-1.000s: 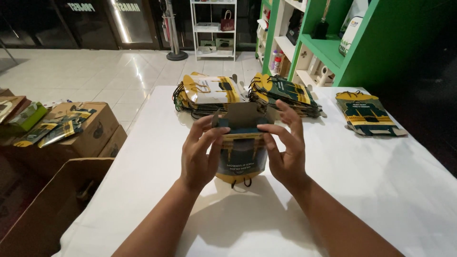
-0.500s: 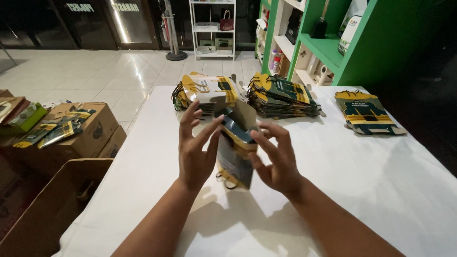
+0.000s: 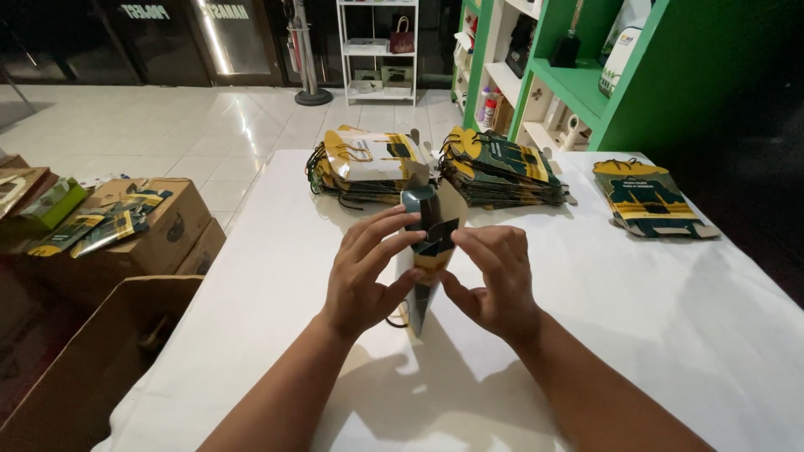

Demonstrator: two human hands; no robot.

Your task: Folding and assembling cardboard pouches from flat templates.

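Cardboard boxes, green shelving, white rack.

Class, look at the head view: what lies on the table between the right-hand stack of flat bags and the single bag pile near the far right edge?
Nothing: in the head view, only bare white table separates the stack of flat bags from the single bag pile.

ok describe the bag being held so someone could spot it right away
On the white table, in front of two stacks of flat green and yellow paper bags, both hands, left hand and right hand, hold one green and yellow paper bag. Unlike the stacked ones, it stands upright and half-opened.
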